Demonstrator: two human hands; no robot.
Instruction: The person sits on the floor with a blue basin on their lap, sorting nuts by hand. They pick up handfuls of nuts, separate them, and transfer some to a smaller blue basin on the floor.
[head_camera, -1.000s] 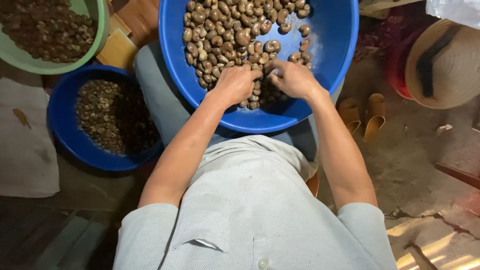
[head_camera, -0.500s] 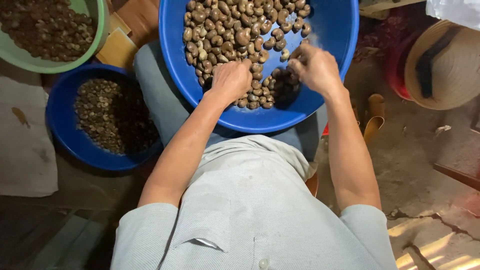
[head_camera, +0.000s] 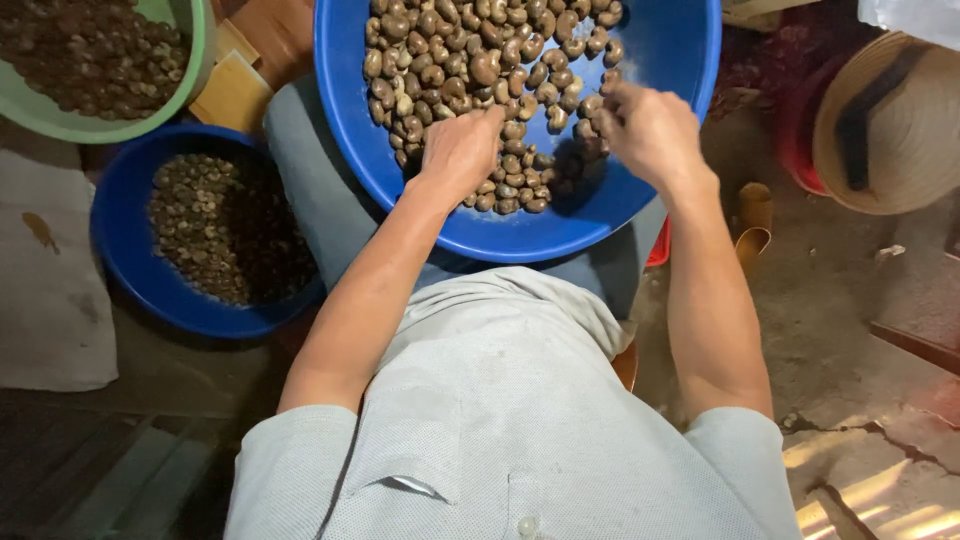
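While the large blue basin (head_camera: 660, 200) rests on the person's lap, tilted toward the body, both hands are down among the brown cashew nuts (head_camera: 470, 60) heaped in its left and far part. The left hand (head_camera: 462, 150) lies palm-down on the pile at the near edge of the heap, fingers curled into the nuts; whether it has hold of any cannot be told. The right hand (head_camera: 650, 130) hovers just right of the pile, fingers drawn together, seemingly pinching a nut or two at the tips, though blur hides the grip. The right part of the basin's floor is bare blue.

To the left, a smaller blue bowl (head_camera: 120, 260) sits on the floor, holding paler small pieces (head_camera: 205, 225). Far left, a green bowl (head_camera: 40, 112) carries dark brown bits. A woven straw hat (head_camera: 900, 140) lies at the far right, and a yellowish sandal (head_camera: 752, 225) lies just right of the basin. A pale cloth (head_camera: 50, 300) lies at the left edge.
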